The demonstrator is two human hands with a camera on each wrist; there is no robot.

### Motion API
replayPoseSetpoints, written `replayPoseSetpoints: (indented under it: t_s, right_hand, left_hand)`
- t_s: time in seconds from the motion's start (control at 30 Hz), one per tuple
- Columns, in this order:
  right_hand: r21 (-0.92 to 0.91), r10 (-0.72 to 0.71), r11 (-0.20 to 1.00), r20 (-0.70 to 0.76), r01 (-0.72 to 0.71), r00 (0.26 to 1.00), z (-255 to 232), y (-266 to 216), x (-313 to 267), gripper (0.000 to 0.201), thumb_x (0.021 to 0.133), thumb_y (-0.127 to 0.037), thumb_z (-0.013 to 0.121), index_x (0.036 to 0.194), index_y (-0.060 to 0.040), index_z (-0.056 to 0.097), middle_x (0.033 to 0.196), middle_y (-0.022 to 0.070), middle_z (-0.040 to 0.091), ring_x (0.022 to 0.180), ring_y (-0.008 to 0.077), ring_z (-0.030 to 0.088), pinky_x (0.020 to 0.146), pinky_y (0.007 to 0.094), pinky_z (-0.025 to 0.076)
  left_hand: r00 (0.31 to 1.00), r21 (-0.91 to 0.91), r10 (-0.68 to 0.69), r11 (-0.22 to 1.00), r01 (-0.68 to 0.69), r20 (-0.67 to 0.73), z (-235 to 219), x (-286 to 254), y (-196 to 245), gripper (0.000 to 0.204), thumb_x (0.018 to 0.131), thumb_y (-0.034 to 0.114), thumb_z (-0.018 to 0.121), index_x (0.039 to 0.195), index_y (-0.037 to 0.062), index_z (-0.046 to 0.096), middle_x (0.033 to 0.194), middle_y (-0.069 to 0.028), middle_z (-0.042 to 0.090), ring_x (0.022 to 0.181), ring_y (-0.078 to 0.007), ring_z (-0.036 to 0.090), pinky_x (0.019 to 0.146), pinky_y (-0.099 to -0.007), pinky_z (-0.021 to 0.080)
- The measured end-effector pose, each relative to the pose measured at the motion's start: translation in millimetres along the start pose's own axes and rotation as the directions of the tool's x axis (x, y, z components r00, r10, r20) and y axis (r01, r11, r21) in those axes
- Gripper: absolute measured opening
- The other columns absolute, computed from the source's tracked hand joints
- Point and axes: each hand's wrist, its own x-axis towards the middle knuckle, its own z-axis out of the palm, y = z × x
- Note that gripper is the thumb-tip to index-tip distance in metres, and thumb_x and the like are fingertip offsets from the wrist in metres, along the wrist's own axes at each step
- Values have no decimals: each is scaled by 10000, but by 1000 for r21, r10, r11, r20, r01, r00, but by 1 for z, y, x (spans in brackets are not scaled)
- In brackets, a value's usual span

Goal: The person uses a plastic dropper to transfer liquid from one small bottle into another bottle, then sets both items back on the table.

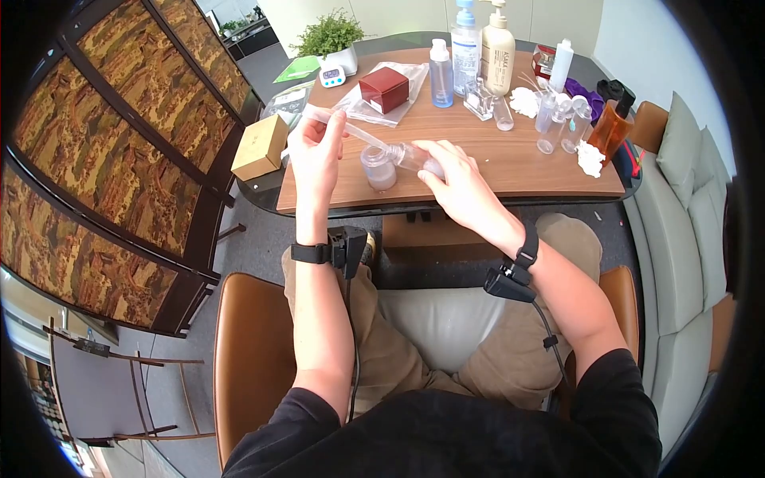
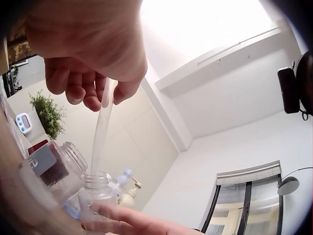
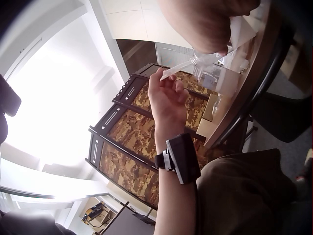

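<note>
A translucent tube-like dropper [image 1: 360, 134] is pinched between the left hand's [image 1: 317, 155] thumb and fingers. Its lower end is at the neck of a small clear bottle [image 1: 409, 157], tilted in the head view, which the right hand [image 1: 462, 185] grips. In the left wrist view the dropper [image 2: 101, 132] enters the mouth of the bottle [image 2: 97, 196], below the left hand [image 2: 93, 44]. Beside the bottle stands an open clear jar [image 1: 378, 171] with a label [image 2: 45, 164]. The right wrist view shows the left hand [image 3: 168, 103] holding the dropper [image 3: 176, 69]; the right hand [image 3: 210, 19] partly hides the bottle.
On the wooden table [image 1: 510, 179] are a dark red box [image 1: 384, 89] on plastic, a yellow box [image 1: 260, 147], a timer [image 1: 331, 76] and a plant [image 1: 331, 38]. Pump bottles [image 1: 497, 60] stand at the back, with small clear bottles [image 1: 550, 135], crumpled tissue [image 1: 590, 159] and an amber bottle [image 1: 612, 131] rightward.
</note>
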Motion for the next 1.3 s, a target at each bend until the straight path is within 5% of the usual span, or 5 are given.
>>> replayPoseSetpoints:
  t_s: [0.5,1.0,1.3]
  right_hand:
    - [-7,-20,1000,-10,20,1000,1,1,-1,450,1020,-92,707,1460,-48,622,1332,177,674,1294,373,615,1114,526,457]
    - [-7,-9,1000,0,9,1000,-1,-2,-1,450,1020,-89,707,1459,-41,622,1332,184,674,1290,381,617,1108,524,463]
    - [-3,-8,1000,-2,8,1000,-1,-1,-1,449,1023,-92,704,1461,-43,622,1331,179,675,1291,378,616,1109,524,461]
  left_hand:
    - [999,7,-39,999,39,-1,0,0,3,165,1081,206,763,1046,48,732,812,21,680,564,-7,448,495,-217,294]
    - [989,-22,-148,989,149,31,-2,0,5,182,1063,185,784,1097,21,713,827,-59,724,539,-25,478,505,-222,345]
    - [995,15,-94,995,94,21,0,-1,4,121,1073,156,751,1058,38,734,839,2,708,565,-9,451,500,-211,307]
